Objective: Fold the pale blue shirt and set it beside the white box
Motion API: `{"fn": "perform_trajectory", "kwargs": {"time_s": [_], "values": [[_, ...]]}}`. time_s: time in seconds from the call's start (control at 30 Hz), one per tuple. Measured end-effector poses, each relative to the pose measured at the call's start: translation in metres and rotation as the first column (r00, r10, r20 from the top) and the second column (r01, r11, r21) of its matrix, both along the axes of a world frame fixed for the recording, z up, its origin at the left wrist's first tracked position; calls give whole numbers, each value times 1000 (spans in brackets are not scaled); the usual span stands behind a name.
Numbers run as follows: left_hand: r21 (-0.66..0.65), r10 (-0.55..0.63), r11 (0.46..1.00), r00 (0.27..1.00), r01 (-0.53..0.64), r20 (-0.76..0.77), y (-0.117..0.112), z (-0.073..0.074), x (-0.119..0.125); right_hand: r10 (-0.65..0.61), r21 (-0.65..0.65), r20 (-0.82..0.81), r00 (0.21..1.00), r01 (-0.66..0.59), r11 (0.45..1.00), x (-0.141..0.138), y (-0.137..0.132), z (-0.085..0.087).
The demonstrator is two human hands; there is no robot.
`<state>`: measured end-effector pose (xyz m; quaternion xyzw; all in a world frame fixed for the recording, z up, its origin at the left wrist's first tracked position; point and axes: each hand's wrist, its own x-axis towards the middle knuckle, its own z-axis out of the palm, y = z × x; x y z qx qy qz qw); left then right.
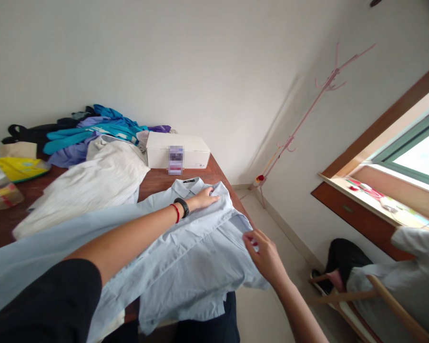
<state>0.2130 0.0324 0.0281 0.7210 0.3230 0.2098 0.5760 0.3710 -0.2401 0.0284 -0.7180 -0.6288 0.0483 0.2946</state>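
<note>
A light blue button-up shirt [186, 267] is spread over the table, its collar toward the wall and its lower right part draping over the front and right edges. My left hand [204, 199], wearing a black band and a red cord at the wrist, grips the cloth near the shoulder, just right of the collar. At the table's right edge my right hand [263, 250] has its fingers curled with the fingertips at the shirt's side, pinching the fabric there. Folds hide part of what lies between those fingers.
White striped cloth [93, 176], a heap of blue and purple clothes [103, 126], a white box [178, 147] and yellow packaging [21, 167] lie on the wooden table [218, 174]. A pink coat rack [300, 121] stands in the corner. A seated person [407, 281] is at right.
</note>
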Motion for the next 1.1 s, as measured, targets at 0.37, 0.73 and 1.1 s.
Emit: {"fn": "perform_trajectory", "kwargs": {"time_s": [0.37,0.73,1.1], "values": [[-248,-242,951,942,183,-234,-6,13,-93,386,-284,82,919,-349,893,-22,40,-19],[-519,-252,823,967,231,32,-65,75,-132,488,-258,205,848,-434,863,-24,66,-17],[-503,-237,809,952,305,195,-97,98,-128,392,-90,-141,909,-407,909,-28,141,-2]]}}
